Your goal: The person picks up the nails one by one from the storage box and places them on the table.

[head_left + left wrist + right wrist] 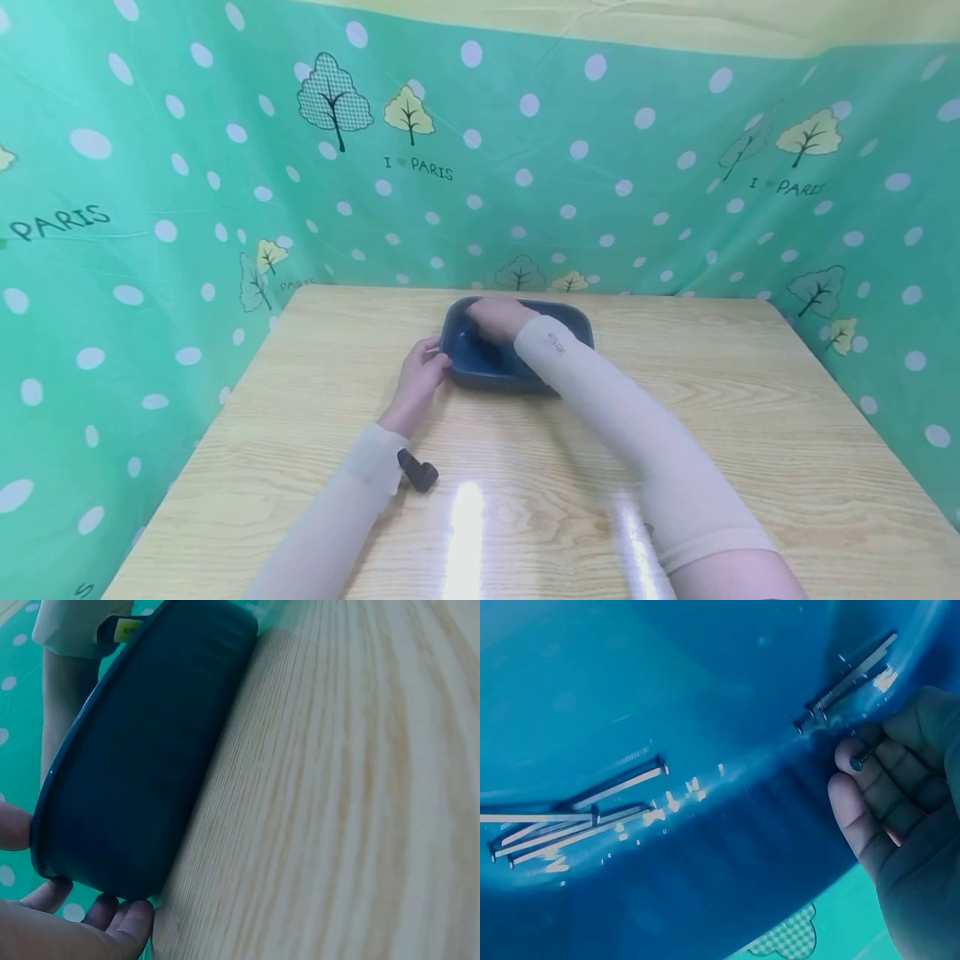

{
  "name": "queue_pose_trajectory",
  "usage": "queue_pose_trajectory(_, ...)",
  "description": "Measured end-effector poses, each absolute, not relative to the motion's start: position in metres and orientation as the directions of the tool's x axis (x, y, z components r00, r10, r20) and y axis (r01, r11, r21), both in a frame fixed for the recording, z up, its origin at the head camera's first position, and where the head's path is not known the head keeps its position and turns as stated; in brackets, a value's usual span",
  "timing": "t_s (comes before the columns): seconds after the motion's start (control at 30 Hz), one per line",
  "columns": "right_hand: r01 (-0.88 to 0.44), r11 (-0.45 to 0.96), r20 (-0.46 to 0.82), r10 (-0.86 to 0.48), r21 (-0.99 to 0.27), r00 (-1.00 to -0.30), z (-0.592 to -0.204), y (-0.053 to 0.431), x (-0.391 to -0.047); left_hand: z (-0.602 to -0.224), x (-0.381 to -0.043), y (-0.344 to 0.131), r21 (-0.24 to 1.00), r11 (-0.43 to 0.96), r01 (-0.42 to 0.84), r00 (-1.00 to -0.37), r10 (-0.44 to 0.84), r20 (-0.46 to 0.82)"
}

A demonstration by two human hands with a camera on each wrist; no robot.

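A dark blue rectangular plastic basin [498, 383] stands near the table's far edge. The left hand [422, 375] holds its near left corner from outside, the thumb by the rim and curled fingers against the end wall. Inside the basin, the right hand [907, 780] pinches one metal nail [866, 754] between thumb and fingers, its head showing. Several loose nails [577, 832] lie in a pile on the basin's floor. A smaller group of nails [851, 679] lies just beyond the right fingertips. In the head view the right hand [498, 319] hides part of the interior.
The light wood-grain table [315, 433] surrounds the basin. A green dotted cloth [525, 167] hangs behind the table and along its sides. Both forearms wear pale sleeves, and a small black device [417, 472] sits at the left wrist.
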State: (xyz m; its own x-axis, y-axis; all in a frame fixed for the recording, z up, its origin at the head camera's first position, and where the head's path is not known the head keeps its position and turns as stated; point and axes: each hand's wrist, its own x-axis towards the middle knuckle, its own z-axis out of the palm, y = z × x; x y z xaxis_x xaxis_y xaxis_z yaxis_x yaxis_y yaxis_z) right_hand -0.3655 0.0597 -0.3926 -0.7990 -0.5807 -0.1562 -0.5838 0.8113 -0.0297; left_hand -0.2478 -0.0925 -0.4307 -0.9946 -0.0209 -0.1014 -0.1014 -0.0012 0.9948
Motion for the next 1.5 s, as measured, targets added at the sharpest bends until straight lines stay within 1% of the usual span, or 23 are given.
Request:
queue_pose_trajectory(0.1, -0.584, 0.807, -0.15, -0.59, -0.084, -0.794, -0.384, 0.064, -0.364, -0.431, -0.249, -0.093, 0.995, -0.008, -0.095, -0.995, -0.022, -0.095)
queue_pose_trajectory(0.23, -0.58, 0.806, -0.144, -0.592, -0.12, -0.793, -0.374, 0.074, -0.366, -0.431, -0.25, -0.094, 0.995, -0.02, -0.096, -0.995, -0.023, -0.096)
queue_pose_trajectory(0.63, -0.593, 0.798, -0.123, -0.602, -0.109, -0.789, -0.353, 0.109, -0.363, -0.428, -0.25, -0.095, 0.993, -0.025, -0.115, -0.993, -0.015, -0.115)
queue_pose_trajectory(0.87, -0.585, 0.806, -0.091, -0.592, -0.097, -0.801, -0.347, 0.134, -0.359, -0.431, -0.25, -0.095, 0.991, -0.046, -0.128, -0.992, -0.011, -0.129)
queue_pose_trajectory(1.17, -0.56, 0.816, -0.048, -0.571, -0.142, -0.82, -0.344, 0.167, -0.351, -0.432, -0.249, -0.092, 0.99, -0.046, -0.132, -0.991, -0.012, -0.133)
queue_pose_trajectory(1.5, -0.534, 0.837, -0.014, -0.54, -0.119, -0.842, -0.34, 0.197, -0.338, -0.429, -0.247, -0.089, 0.991, -0.054, -0.122, -0.992, -0.012, -0.123)
